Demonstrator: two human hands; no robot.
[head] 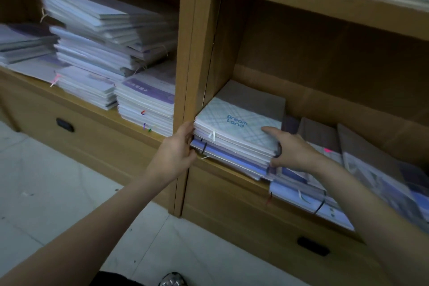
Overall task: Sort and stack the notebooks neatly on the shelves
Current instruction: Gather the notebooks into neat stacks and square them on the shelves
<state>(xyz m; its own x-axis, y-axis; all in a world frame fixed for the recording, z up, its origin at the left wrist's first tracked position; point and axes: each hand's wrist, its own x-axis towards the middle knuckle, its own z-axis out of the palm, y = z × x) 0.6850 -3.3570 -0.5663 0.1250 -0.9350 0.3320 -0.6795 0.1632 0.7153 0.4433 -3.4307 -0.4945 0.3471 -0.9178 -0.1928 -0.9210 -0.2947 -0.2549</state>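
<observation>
Notebook stack (234,144): sits on the right shelf (232,173), tight in its left corner, front edge sticking out a bit. The top book says "Dream Land".
Left hand (177,150): fingers curl round the stack's left front corner.
Right hand (291,150): grips the stack's right side, thumb low, one finger flat on top.
Other piles (111,53): messy, in the left shelf.
Loose books (362,183): lie slanted, just right of the stack.
</observation>
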